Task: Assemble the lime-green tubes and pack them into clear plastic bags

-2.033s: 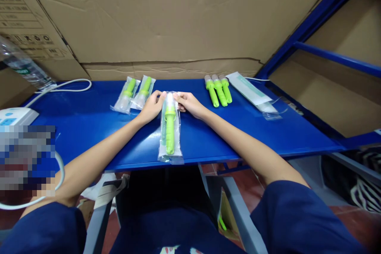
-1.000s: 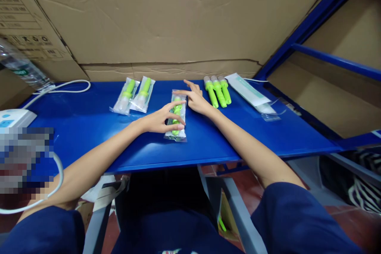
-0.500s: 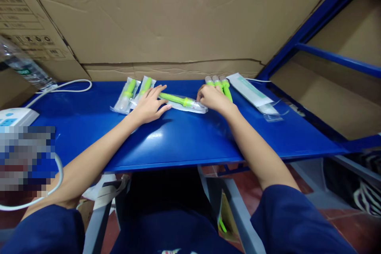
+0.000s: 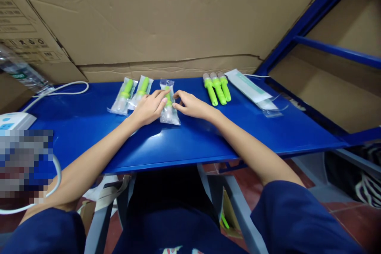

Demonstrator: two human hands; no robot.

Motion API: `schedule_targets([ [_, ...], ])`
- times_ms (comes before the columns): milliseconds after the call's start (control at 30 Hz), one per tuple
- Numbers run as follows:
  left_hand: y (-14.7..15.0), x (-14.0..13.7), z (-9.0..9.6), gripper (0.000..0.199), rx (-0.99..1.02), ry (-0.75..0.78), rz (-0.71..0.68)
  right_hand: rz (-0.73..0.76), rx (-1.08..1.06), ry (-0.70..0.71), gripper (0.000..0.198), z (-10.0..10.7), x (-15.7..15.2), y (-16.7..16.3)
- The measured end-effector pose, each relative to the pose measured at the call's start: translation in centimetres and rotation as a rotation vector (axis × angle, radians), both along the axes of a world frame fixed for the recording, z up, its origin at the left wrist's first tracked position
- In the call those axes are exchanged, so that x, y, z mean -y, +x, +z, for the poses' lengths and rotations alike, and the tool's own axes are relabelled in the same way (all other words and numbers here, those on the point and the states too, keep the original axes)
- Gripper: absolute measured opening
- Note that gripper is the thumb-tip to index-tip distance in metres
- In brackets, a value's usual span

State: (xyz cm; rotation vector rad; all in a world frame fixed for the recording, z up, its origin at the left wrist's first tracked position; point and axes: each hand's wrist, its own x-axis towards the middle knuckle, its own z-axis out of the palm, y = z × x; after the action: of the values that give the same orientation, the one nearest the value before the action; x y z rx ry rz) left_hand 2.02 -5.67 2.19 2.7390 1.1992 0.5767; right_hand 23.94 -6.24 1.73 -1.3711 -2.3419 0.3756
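Note:
A green-handled tool with a clear cap lies lengthwise in a clear bag between my hands. My left hand is over its left side, fingers stretched out and the fingertips on or just above the handle. On the right, my right hand is curved with thumb and forefinger apart, close to the bag's edge; contact is unclear. Left of my left hand lie two more bagged tools, one at the outer side and one partly behind my hand. Several unbagged green tools lie side by side at the right.
A stack of flat clear bags lies at the right of the blue table. A white power strip, its cable and a plastic bottle are at the left. Cardboard walls the back.
The bagged tool between my hands has turned from crosswise to lengthwise. My right hand has moved left, away from the unbagged tools, which now show fully.

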Motion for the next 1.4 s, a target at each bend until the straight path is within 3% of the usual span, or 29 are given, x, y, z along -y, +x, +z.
schedule_targets([
  [200,0.1,-0.1,-0.3,0.053,-0.043,-0.003,-0.023,0.105,0.063,-0.001,0.048,-1.2,-0.9,0.5],
  [467,-0.4,-1.2,-1.2,0.046,0.101,-0.030,-0.014,-0.014,0.176,-0.001,0.058,-2.3,-1.1,-0.7],
  [867,-0.8,-2.0,-1.4,0.047,0.097,0.022,0.117,-0.063,0.091,0.078,0.043,-1.9,-1.9,1.0],
  [1200,-0.9,-2.1,-1.4,0.042,0.147,0.018,0.024,-0.057,0.102,0.096,0.042,-2.0,-2.6,1.6],
  [1300,-0.6,-1.5,-1.0,0.046,0.133,0.001,0.021,0.003,0.099,0.084,0.042,-2.1,-2.6,1.5],
  [1400,-0.4,-0.9,-0.8,0.063,0.038,-0.015,0.034,0.039,0.095,0.073,0.040,-2.0,-2.5,1.4],
])
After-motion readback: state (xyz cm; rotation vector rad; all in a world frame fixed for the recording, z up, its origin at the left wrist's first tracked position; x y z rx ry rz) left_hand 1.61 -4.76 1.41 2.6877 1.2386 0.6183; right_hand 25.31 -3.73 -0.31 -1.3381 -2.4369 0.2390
